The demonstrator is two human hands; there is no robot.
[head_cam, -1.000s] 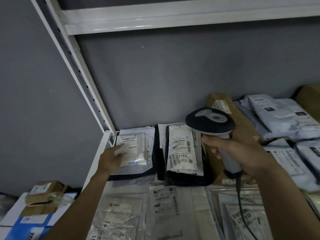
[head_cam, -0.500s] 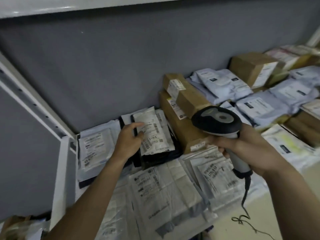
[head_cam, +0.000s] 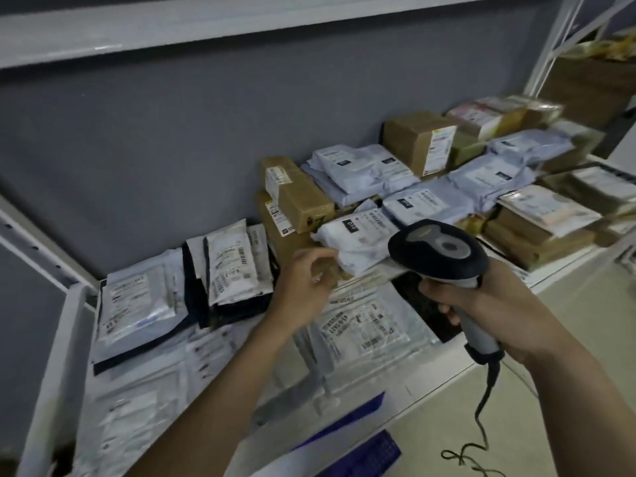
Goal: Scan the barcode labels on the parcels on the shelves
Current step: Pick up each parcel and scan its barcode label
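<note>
Right hand (head_cam: 481,304) is wrapped tight round the pale grey grip of my black-headed handheld barcode scanner (head_cam: 437,251), head tipped forward over the shelf so its window faces the parcels; its dark cord (head_cam: 481,407) trails down toward the floor. Left hand (head_cam: 303,284) hovers free, fingers loosely curled and holding nothing, just short of the crumpled white plastic mailer bag (head_cam: 358,239) with a small black tag, ready, I reckon, to flatten or turn it for a clean read. That bag lies mid-shelf, slumped against the stacked brown cardboard boxes (head_cam: 296,197), its label creased, so it may want smoothing. To its left, a white-labelled pouch on a pile of dark flat packets (head_cam: 234,263) shows its barcode face up. Nearer me, clear plastic sleeves (head_cam: 371,325) lie flat with printed labels upward. Further right, pale blue-grey poly mailers (head_cam: 361,170) and more brown boxes run along the white metal shelf (head_cam: 444,370), labels mostly up.
</note>
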